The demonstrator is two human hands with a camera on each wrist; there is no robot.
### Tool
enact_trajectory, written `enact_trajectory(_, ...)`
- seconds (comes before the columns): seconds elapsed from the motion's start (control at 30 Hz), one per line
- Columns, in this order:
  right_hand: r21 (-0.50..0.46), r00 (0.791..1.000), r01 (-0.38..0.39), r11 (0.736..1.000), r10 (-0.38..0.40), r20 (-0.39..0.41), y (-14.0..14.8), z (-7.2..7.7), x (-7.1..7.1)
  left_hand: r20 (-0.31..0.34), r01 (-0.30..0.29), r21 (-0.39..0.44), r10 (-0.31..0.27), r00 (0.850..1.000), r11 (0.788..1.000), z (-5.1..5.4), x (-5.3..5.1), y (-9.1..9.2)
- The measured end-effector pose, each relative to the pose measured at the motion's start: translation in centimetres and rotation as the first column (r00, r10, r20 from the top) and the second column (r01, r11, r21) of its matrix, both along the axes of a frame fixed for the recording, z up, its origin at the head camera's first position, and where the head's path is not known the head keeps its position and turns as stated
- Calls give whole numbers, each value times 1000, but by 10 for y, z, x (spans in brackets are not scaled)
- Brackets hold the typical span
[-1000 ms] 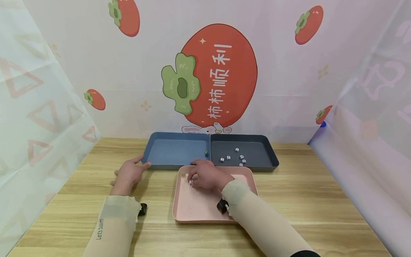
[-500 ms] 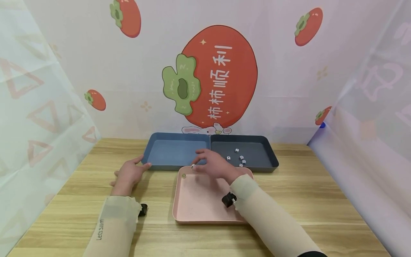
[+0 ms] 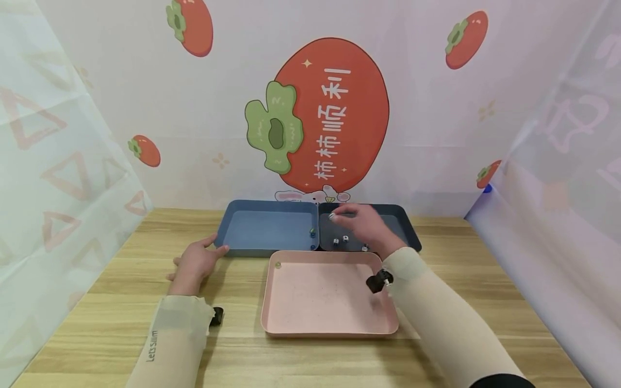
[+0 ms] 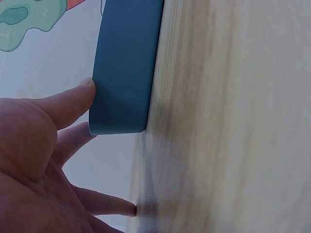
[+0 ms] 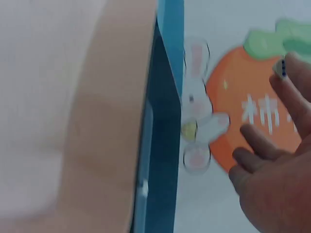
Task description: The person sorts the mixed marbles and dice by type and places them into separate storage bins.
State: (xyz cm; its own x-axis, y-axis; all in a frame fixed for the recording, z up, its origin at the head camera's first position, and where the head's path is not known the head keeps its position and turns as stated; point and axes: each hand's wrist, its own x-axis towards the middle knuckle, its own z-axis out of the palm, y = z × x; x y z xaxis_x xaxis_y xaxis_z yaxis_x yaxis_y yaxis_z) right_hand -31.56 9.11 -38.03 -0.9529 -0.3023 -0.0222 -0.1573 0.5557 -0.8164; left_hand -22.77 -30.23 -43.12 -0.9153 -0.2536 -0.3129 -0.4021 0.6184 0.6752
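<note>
Above the dark grey tray [image 3: 388, 218], my right hand [image 3: 366, 226] pinches a small white die [image 3: 331, 216] between thumb and fingertip. The right wrist view shows the same die [image 5: 280, 68] at the fingertips, with the other fingers spread. Several white dice [image 3: 345, 238] lie in the dark tray, some hidden under the hand. My left hand [image 3: 195, 263] rests at the near left corner of the blue tray [image 3: 267, 252]. In the left wrist view its thumb [image 4: 73, 103] touches the tray wall, and the fingers extend straight beside the corner.
A pink tray [image 3: 330, 318] stands in front of the other two, with a small yellowish bead [image 3: 278, 264] in its far left corner. Small dark round beads [image 3: 312, 233] lie along the blue tray's right wall. A printed cloth backdrop [image 3: 427, 134] rises behind the wooden table [image 3: 466, 302].
My right hand has lifted the white die out of the pink tray and carried it rightward and away, over the dark tray. The left hand has stayed at the blue tray's corner.
</note>
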Motion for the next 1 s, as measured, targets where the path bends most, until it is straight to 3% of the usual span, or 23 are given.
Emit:
enact_trajectory(0.2, -27, 989, 139, 990, -138, 53, 37, 6, -11, 1, 0, -4, 0, 1000, 1000, 1, -1, 0)
enact_trajectory(0.33, -27, 981, 193, 981, -192, 32, 52, 4, -17, -1, 1, -4, -1, 1000, 1000, 2, -2, 0)
enact_trajectory(0.73, -11, 973, 230, 973, -229, 11, 61, -8, -23, 4, -3, -9, 3, 1000, 1000, 0, -2, 0)
enact_trajectory(0.87, 103, 979, 202, 974, -203, -5, 60, -10, -22, 8, 0, -13, 0, 1000, 1000, -2, -3, -1)
enact_trajectory(1.0, 236, 981, 192, 953, -188, -37, 60, -15, -25, 9, 0, -15, 0, 1000, 1000, -3, -3, -1)
